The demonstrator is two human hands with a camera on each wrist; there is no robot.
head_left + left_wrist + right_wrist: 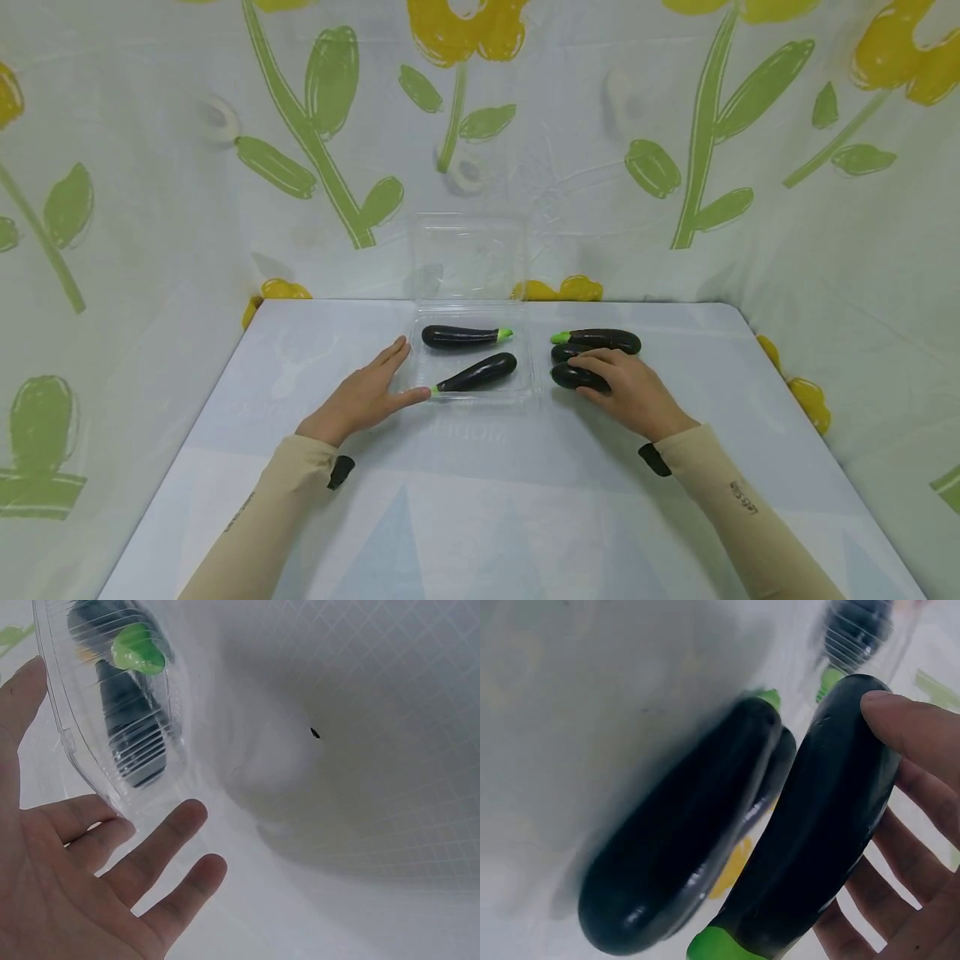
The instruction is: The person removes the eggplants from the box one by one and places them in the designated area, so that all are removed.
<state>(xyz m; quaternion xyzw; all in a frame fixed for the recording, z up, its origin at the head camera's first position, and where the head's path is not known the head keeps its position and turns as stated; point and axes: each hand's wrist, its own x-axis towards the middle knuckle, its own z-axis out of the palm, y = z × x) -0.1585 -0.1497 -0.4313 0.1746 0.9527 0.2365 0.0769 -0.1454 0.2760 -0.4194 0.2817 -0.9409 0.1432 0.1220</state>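
Observation:
Two dark purple eggplants lie in a clear plastic box: the far eggplant points its green end right, the near eggplant points its green end to the front left. At the box's left side my left hand spreads its fingers, with fingertips against the clear box. My right hand grips an eggplant between thumb and fingers, right of the box. Just behind it on the table lie two more, a far eggplant and a middle eggplant partly covered by the hand.
The box's clear lid stands raised at the back, near a curtain printed with flowers. A white table with a faint pattern carries everything. Curtain also hangs along both sides.

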